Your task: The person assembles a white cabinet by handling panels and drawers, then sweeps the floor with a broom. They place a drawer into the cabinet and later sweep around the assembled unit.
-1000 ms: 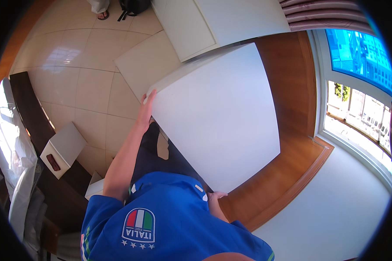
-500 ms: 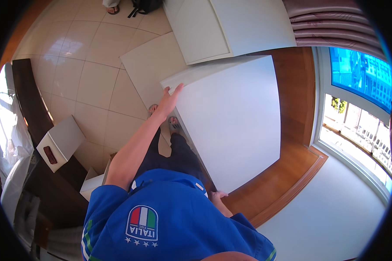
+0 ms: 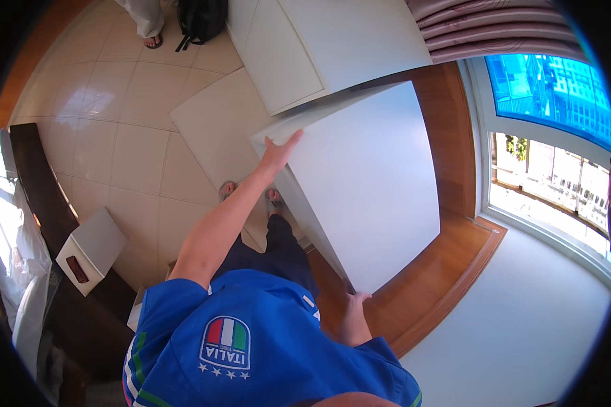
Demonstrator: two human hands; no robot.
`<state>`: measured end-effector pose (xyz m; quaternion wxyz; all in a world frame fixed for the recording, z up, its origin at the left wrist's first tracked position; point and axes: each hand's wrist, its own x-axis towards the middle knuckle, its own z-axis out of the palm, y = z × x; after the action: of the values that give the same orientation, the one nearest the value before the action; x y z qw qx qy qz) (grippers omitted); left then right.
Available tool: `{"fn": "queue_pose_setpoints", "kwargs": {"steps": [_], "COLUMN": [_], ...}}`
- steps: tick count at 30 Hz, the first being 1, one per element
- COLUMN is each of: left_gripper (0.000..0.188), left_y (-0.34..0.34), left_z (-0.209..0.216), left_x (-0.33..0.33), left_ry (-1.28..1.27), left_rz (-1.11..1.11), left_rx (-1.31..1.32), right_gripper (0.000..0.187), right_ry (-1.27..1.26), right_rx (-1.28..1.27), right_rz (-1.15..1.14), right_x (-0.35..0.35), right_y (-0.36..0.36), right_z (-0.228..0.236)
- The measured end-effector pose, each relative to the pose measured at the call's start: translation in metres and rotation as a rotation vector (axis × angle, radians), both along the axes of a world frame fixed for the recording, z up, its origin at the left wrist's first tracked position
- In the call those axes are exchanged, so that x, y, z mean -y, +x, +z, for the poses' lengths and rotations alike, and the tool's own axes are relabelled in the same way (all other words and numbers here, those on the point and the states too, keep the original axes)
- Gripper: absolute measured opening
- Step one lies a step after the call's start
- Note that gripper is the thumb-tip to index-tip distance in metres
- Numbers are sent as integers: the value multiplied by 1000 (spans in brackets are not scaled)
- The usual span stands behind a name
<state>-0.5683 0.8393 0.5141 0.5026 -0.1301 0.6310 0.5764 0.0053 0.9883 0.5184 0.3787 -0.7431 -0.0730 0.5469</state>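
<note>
A large white cabinet (image 3: 366, 183), box-shaped with a plain flat top, stands in front of me on a reddish-brown wooden ledge. My left hand (image 3: 283, 150) grips its far left end, with the thumb and a finger spread over the top edge. At the near corner my right hand (image 3: 358, 300) holds the cabinet low, the thumb against its side and the other fingers mostly hidden. Both arms reach out from my blue shirt.
A taller white cabinet (image 3: 360, 41) stands close behind. The wooden ledge (image 3: 414, 271) runs below a window (image 3: 543, 163). On the left are a small white box (image 3: 91, 251) and a dark wooden beam (image 3: 41, 176). Another person's foot (image 3: 153, 42) and a black bag (image 3: 201, 20) are at the far left.
The white cabinet has shifted right, toward the window, with both hands still on it. More wooden ledge shows between it and me. My view has swung slightly.
</note>
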Motion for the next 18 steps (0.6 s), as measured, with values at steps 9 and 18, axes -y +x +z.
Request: {"fn": "queue_pose_setpoints", "kwargs": {"steps": [9,18], "left_gripper": [126,97], "left_y": [1,-14], "left_z": [-14,-46], "left_x": [-57,-119], "left_ry": [22,45], "left_rz": [160,221], "left_rx": [-96,-128], "right_gripper": [85,82], "right_ry": [14,5], "right_rx": [87,142], "right_rz": [58,14], "right_x": [-50,-104], "right_y": [-6,-3], "right_z": [7,-6]}}
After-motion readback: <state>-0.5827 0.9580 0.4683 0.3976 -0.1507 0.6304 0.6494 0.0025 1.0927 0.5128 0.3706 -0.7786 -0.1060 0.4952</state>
